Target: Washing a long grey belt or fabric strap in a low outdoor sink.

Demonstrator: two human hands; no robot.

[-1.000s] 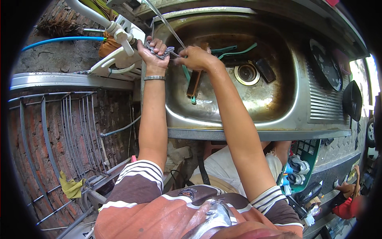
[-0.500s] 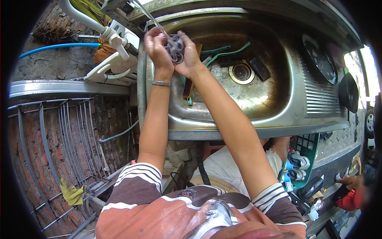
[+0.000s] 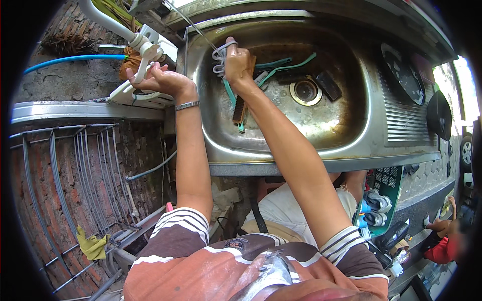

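Note:
My left hand (image 3: 168, 82) is at the white tap (image 3: 147, 52) beyond the sink's left side, its fingers curled about the tap lever (image 3: 142, 71). Over the left part of the steel sink (image 3: 326, 135), my right hand (image 3: 238, 64) is closed on wet grey shoelaces (image 3: 219, 61). Loops of the laces hang out on its left side, and one passes by the raised thumb. A thin stream of water (image 3: 193, 27) runs down to the laces from the top. Just below my right hand lies a wooden brush (image 3: 239, 110) with dark bristles, partly covered by the wrist.
Green-handled brushes (image 3: 290, 67) and a dark block-like object (image 3: 329, 86) lie around the drain (image 3: 305, 92). Black round items (image 3: 403, 74) rest on the ribbed drainboard (image 3: 401, 123). Below right, a green crate (image 3: 394, 193) holds shoes (image 3: 377, 201). A person in red (image 3: 442, 248) is farther right.
My left hand has left the laces and moved left to the tap lever. My right hand has turned over and closed round the laces. The water stream looks thinner.

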